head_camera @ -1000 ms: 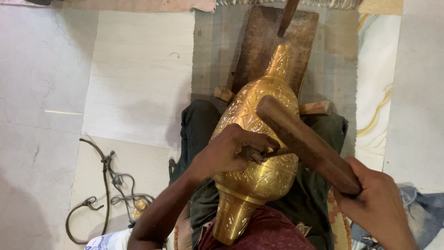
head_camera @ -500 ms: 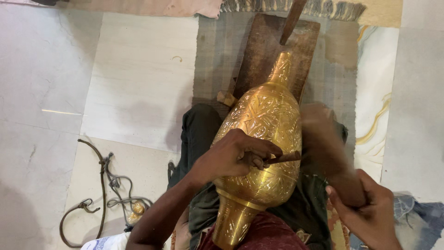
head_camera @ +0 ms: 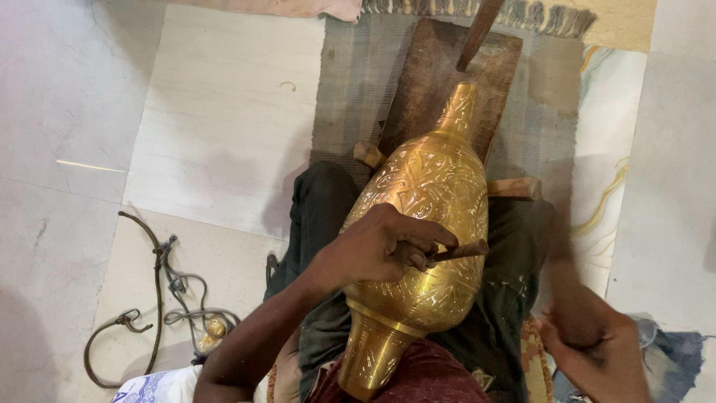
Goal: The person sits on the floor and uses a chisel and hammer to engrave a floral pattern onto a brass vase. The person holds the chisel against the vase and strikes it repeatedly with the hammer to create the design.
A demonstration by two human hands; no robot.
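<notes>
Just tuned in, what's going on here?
A person sits on the floor with an engraved brass vase lying across their lap, its neck resting on a wooden board. The left hand holds a small chisel against the vase's side. The right hand is blurred at lower right, gripping a motion-blurred wooden mallet.

Engraved brass vase (head_camera: 429, 224) on lap, neck away; chisel (head_camera: 455, 252) touching, seemingly.
</notes>
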